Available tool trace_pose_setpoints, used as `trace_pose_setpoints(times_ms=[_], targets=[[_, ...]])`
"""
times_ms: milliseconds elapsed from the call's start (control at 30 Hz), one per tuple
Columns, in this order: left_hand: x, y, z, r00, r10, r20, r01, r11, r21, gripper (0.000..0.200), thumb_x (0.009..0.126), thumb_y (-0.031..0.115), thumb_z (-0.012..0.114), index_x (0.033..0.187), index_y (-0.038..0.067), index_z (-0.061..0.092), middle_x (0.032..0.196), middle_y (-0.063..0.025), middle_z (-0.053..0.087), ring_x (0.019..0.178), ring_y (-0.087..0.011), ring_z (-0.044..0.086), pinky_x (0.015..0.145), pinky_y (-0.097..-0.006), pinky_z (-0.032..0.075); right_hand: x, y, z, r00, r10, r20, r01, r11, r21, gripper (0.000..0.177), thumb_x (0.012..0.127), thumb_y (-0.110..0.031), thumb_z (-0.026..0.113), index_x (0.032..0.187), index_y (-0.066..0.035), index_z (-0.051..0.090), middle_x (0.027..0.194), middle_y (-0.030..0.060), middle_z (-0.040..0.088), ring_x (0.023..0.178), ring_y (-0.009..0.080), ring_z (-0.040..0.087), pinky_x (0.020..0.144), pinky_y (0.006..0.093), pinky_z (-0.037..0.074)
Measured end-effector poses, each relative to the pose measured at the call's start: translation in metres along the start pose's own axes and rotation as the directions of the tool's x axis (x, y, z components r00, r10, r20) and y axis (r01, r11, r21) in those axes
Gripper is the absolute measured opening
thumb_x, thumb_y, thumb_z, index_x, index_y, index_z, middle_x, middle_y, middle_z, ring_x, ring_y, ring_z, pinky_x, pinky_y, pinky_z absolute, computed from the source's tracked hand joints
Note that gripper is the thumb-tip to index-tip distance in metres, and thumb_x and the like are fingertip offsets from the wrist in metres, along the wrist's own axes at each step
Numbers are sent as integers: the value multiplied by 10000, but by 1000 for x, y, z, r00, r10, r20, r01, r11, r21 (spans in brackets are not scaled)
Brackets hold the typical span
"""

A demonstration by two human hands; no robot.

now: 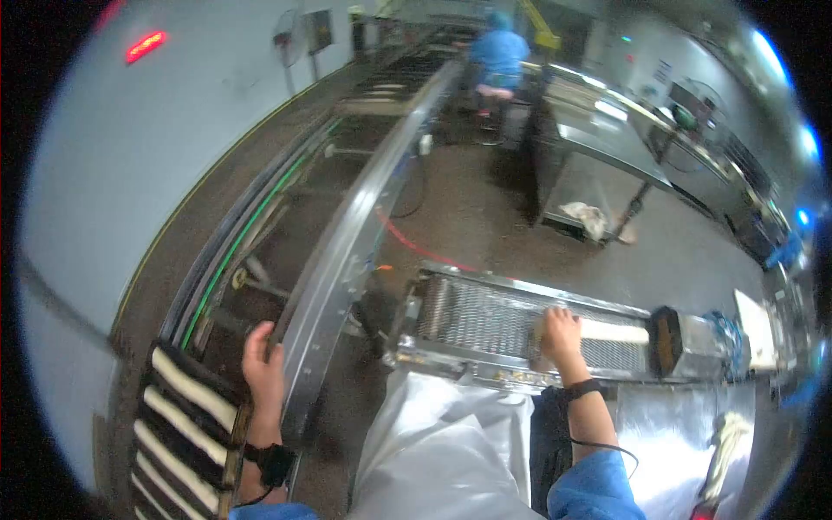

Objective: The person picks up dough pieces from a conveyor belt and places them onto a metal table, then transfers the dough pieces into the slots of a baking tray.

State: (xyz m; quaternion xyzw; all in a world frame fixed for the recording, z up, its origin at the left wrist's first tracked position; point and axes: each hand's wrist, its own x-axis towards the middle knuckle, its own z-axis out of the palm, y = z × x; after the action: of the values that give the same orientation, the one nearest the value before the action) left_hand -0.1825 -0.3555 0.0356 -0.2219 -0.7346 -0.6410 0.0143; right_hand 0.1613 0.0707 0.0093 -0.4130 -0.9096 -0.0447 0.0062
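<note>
My left hand [263, 362] is raised beside the long metal rail, fingers apart and holding nothing. Just below and left of it lies a dark tray [227, 468] bearing several pale dough strips [185, 425]. Over the mesh conveyor [485, 316], my right hand [562, 336] has its fingers curled at the left end of a long pale dough strip [614, 332]. The strip lies along the mesh, its right end near a metal housing [693, 345]. What is under my right palm is hidden.
A long metal rail [347, 234] runs forward from my left side. A person in blue [499, 56] is beside it farther ahead. A steel table [607, 143] stands ahead right. A metal surface [667, 425] with a pale cloth [728, 451] is at lower right.
</note>
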Motion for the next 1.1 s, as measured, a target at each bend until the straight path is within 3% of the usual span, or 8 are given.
trace_pose_setpoints(times_ms=[133, 233, 300, 433, 500, 567, 700, 1100], targets=[[29, 25, 67, 878, 129, 461, -247, 947, 206, 372, 795, -79, 586, 1151, 31, 595, 1256, -166, 565, 1227, -278, 507, 1045, -374, 378, -42, 31, -28, 971, 172, -166, -52, 830, 556, 440, 630, -66, 720, 1055, -48, 607, 1094, 116, 601, 1072, 323, 562, 929, 430, 445], [52, -7, 89, 749, 197, 632, -522, 763, 381, 355, 772, -62, 586, 1111, 38, 613, 1277, -196, 541, 1254, -342, 467, 1055, -421, 373, -103, 79, -43, 763, 630, 141, -78, -126, 989, 500, 717, -150, 724, 1156, -44, 511, 1014, 87, 555, 993, 256, 556, 883, 399, 477], [63, -31, 98, 666, 337, 665, -718, 529, 451, 383, 732, -59, 579, 1110, -4, 607, 1289, -217, 521, 1281, -401, 412, 1076, -457, 350, -169, 127, -38, 711, 695, 109, 167, -318, 933, 486, 749, -231, 709, 1145, -63, 482, 1017, 75, 533, 963, 250, 548, 864, 387, 485], [76, -25, 120, 647, 253, 719, -737, 448, 506, 405, 742, -21, 575, 1147, -29, 594, 1381, -216, 447, 1289, -389, 407, 1072, -447, 350, -334, 198, 59, 244, 939, -241, -129, 277, 952, 400, 759, -325, 698, 988, -49, 520, 985, 77, 507, 922, 229, 516, 760, 363, 481], [77, -15, 131, 761, 153, 630, -591, 564, 577, 388, 758, -7, 575, 1145, -38, 588, 1403, -206, 426, 1300, -374, 396, 1077, -434, 346, -378, 188, 35, -174, 958, 229, -133, -254, 958, 347, 780, -226, 629, 999, 24, 528, 1061, 137, 526, 1053, 259, 489, 833, 424, 467], [84, -19, 136, 751, 184, 634, -610, 561, 559, 390, 764, 12, 592, 1151, -36, 582, 1415, -198, 415, 1306, -364, 389, 1076, -424, 348, -393, 154, 10, -335, 917, -215, -678, -77, 731, 373, 791, -140, 588, 1110, 47, 536, 1126, 190, 546, 1092, 321, 501, 957, 448, 416], [88, -26, 140, 756, 182, 629, -611, 541, 578, 386, 753, 14, 606, 1134, -46, 581, 1419, -193, 410, 1310, -360, 384, 1076, -426, 346, -413, 122, 11, 424, 676, -602, -882, 460, -105, 458, 773, -8, 580, 1227, -20, 521, 1283, 277, 489, 1205, 404, 468, 1049, 462, 351], [85, -17, 142, 781, 155, 604, -582, 532, 615, 325, 723, -19, 613, 1044, -73, 620, 1406, -179, 423, 1289, -351, 407, 1043, -417, 377, -327, 161, 7, 575, 757, -310, -714, 649, 263, 481, 850, -184, 522, 1300, -18, 496, 1385, 268, 411, 1296, 415, 375, 1096, 497, 276]])
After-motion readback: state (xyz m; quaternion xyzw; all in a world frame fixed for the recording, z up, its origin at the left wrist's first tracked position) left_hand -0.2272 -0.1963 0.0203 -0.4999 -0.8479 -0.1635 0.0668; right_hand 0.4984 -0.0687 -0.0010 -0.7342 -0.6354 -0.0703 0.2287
